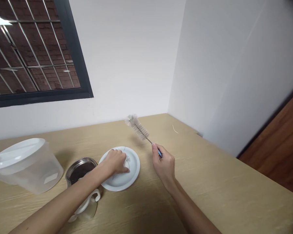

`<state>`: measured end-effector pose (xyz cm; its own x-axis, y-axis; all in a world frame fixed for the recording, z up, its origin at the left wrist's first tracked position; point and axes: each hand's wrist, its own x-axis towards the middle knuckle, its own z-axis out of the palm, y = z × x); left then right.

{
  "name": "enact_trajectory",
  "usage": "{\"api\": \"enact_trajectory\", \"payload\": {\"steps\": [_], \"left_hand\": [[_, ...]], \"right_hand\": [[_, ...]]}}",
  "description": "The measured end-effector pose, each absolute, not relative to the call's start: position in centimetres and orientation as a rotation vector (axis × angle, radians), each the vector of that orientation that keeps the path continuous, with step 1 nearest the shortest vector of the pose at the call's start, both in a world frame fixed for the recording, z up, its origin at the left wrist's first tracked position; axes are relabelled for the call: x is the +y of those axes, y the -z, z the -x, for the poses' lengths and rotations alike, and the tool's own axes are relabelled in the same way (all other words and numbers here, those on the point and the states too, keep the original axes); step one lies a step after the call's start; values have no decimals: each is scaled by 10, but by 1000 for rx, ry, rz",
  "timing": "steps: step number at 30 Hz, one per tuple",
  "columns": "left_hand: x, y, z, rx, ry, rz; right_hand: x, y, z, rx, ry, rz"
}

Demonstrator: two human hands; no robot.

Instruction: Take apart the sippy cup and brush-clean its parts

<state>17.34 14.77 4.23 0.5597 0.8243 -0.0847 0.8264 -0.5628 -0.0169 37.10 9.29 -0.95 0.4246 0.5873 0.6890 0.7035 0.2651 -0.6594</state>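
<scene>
My right hand (pixel 164 164) is closed round the blue handle of a bottle brush (pixel 139 129). The brush has pale bristles on a twisted wire stem and tilts up to the left above the table. Over a white plate (pixel 134 170), my left hand (pixel 117 161) has its fingers curled round a small, whitish, partly see-through thing (pixel 127 161), mostly hidden by the hand. Left of the plate sits a shiny metal container (pixel 81 169) with a dark inside. Below it, partly covered by my left forearm, is a clear vessel (pixel 90 208) with a white hooked part.
A translucent plastic container with a white lid (pixel 42 165) stands at the left of the wooden table (pixel 197 169). A thin pale strip (pixel 175 129) lies near the back right corner. White walls and a barred window (pixel 34 48) border the table's far side.
</scene>
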Motion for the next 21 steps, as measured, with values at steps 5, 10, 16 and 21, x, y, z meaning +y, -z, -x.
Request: {"api": "enact_trajectory", "payload": {"steps": [5, 10, 16, 21], "left_hand": [[148, -54, -163, 1428, -41, -2627], [140, -72, -112, 1419, -383, -2356], [114, -39, -36, 1223, -1019, -1785], [100, -12, -11, 1132, -1318, -1574]], "right_hand": [[92, 8, -372, -1239, 135, 1393], [92, 10, -365, -1322, 142, 1294], [74, 11, -339, -1548, 112, 1053], [68, 21, -322, -1833, 213, 813]]}}
